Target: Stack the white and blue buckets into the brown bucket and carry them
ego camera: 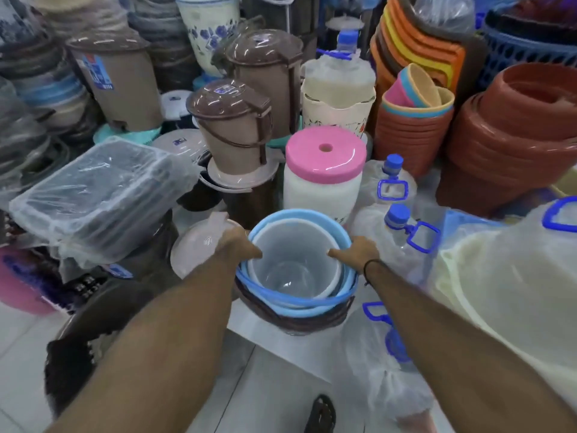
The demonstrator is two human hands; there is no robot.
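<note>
The white bucket [290, 270] sits nested inside the blue bucket [312, 307], and both sit inside the brown bucket [299, 323], whose dark rim shows below them. The stack hangs in front of me above the tiled floor. My left hand [239, 243] grips the left rim of the stack. My right hand [359, 253] grips the right rim, with a dark band on its wrist. The brown bucket's lower body is hidden by the inner buckets.
Plastic goods crowd all around: a pink-lidded white jar [324, 179] just behind the stack, brown lidded bins [231, 126], wrapped water bottles with blue caps [396, 220] to the right, wrapped trays [103, 195] to the left, terracotta pots [515, 142]. A sandalled foot [320, 414] stands on the tiled floor.
</note>
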